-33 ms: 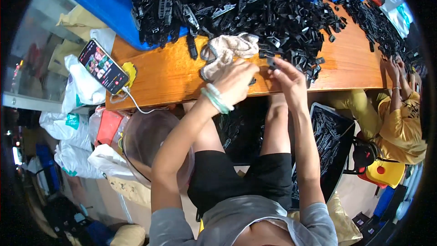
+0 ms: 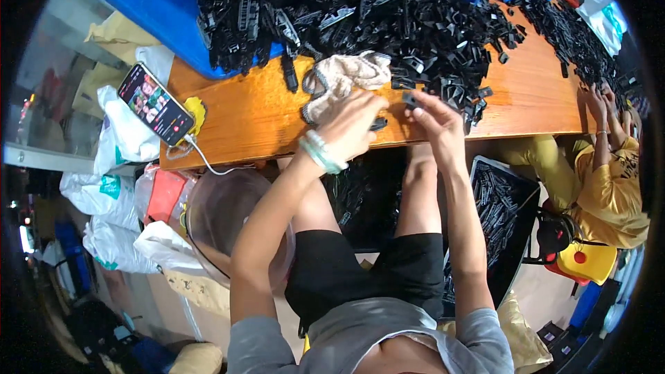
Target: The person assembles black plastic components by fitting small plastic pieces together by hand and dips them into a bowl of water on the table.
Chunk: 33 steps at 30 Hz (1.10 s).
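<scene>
Over the front edge of the wooden table, my left hand is closed, with a small black plastic piece showing beneath its fingers. My right hand pinches another small black plastic part between thumb and fingertips. A small gap separates the two hands. Right behind my left hand lies a crumpled beige cloth. Beyond both hands spreads a big heap of black plastic parts, its near edge close to my right fingertips.
A lit phone with a white cable leans at the table's left end. Blue trays border the heap. Below are a clear tub and a black crate of parts. At right, a person in yellow handles another heap.
My left hand has shifted slightly left, and more of the black piece beneath it shows. My right hand has moved a little left with its part.
</scene>
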Available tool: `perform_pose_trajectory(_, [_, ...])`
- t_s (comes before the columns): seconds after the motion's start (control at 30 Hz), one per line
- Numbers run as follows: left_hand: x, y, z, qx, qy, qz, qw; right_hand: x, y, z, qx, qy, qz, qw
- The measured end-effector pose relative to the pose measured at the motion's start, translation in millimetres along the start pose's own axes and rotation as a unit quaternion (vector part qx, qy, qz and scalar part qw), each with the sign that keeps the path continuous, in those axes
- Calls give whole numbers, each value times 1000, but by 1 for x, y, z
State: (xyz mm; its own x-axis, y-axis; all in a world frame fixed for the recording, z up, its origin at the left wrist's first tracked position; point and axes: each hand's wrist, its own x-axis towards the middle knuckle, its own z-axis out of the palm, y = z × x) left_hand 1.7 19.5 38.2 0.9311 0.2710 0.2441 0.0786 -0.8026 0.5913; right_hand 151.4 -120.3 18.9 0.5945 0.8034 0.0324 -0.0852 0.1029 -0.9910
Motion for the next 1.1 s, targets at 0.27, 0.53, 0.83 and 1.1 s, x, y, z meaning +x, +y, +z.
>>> perform_pose_trajectory(0.27, [-38, -18, -1, -10, 111, -36, 993, 0, -4, 4, -284, -136, -53, 948])
perform_pose_trajectory(0.53, [-34, -16, 4, -63, 119, -24, 991, 14, -2, 13, -334, -194, -174, 906])
perform_pose_trajectory(0.83, [-46, -15, -19, -108, 202, -65, 971, 6, -17, 6, -292, -209, -129, 925])
perform_pose_trajectory(1.1, [-21, -95, -44, 145, 317, -286, 893, 30, 8, 13, -570, 82, -299, 761])
